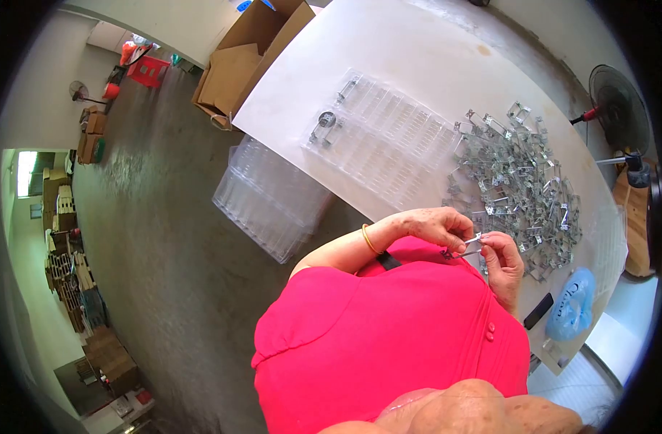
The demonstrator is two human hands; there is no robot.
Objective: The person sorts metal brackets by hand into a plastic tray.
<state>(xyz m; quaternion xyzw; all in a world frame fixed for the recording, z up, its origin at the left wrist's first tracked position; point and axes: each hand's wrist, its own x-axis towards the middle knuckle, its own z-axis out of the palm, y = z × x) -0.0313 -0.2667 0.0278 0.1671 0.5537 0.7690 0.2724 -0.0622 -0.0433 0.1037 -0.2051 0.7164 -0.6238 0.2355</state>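
A small U-shaped metal bracket [467, 247] is held between both hands, just in front of the pink shirt. My left hand [441, 228], with a gold bangle at the wrist, pinches one side of it. The fingers of my right hand [502, 262] are closed on the bracket's other end. Beyond the hands lies a large heap of similar metal brackets [515, 184], spread over the table's right part. Clear plastic trays [389, 141] with rows of slots lie left of the heap. A few metal parts [325, 129] sit at their left end.
A white table [287, 108] bears all this. Stacked clear trays [273, 195] stand below its left edge, near an open cardboard box [255, 54]. A blue plastic bag [571, 304] and a dark phone-like object [538, 311] lie at the right. A fan [620, 108] stands beyond.
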